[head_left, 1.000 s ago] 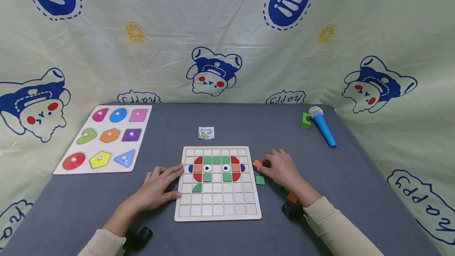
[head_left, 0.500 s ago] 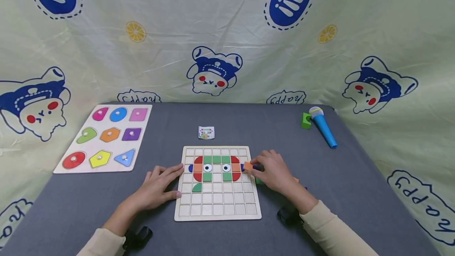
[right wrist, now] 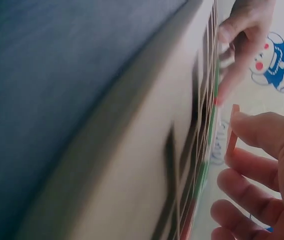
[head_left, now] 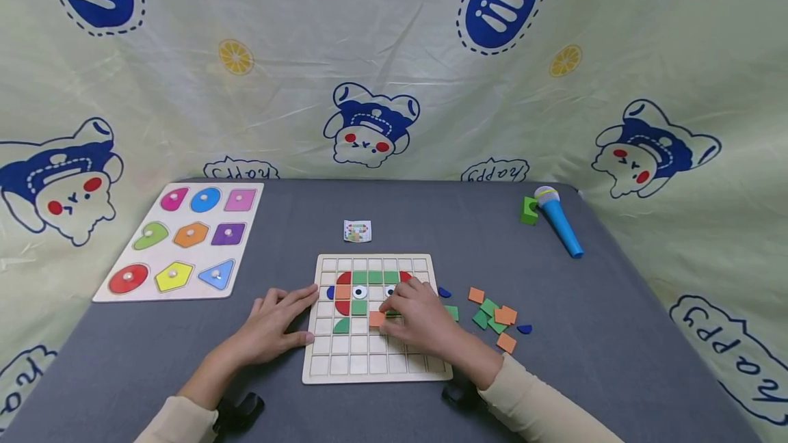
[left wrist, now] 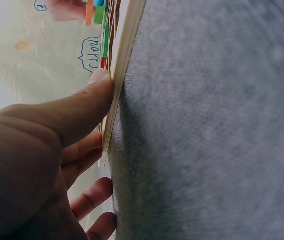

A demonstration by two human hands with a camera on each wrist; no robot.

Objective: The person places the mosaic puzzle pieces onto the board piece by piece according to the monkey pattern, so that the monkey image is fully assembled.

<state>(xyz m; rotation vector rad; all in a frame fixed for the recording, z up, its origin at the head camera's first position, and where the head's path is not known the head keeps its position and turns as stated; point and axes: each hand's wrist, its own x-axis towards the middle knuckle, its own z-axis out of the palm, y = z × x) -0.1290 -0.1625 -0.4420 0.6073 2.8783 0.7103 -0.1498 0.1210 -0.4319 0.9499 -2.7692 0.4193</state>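
Observation:
My right hand (head_left: pixel 427 323) pinches an orange square tile (head_left: pixel 377 320) between thumb and finger, over the middle of a pale wooden grid board (head_left: pixel 360 365). In the right wrist view the tile (right wrist: pixel 233 131) stands on edge in the pinch, apart from the board. Red, green and orange tiles and white eye pieces (head_left: pixel 359 291) lie in the upper cells; my right hand hides several on the right side. A green quarter-round tile (head_left: pixel 341 326) sits lower left. My left hand (head_left: pixel 271 327) rests against the board's left edge, fingers extended, its thumb (left wrist: pixel 89 102) at the rim.
Right of the board lie loose orange tiles (head_left: pixel 506 342), green tiles (head_left: pixel 480 319) and blue half-round pieces (head_left: pixel 524 329). A small picture card (head_left: pixel 357 231) lies behind the board. A shape puzzle (head_left: pixel 185 258) is at left; a blue toy microphone (head_left: pixel 561 225) and green block (head_left: pixel 529 211) are back right.
My right hand has carried the orange tile left from beside the board's right edge to over its middle, uncovering the loose tiles at right. My left hand has stayed in place.

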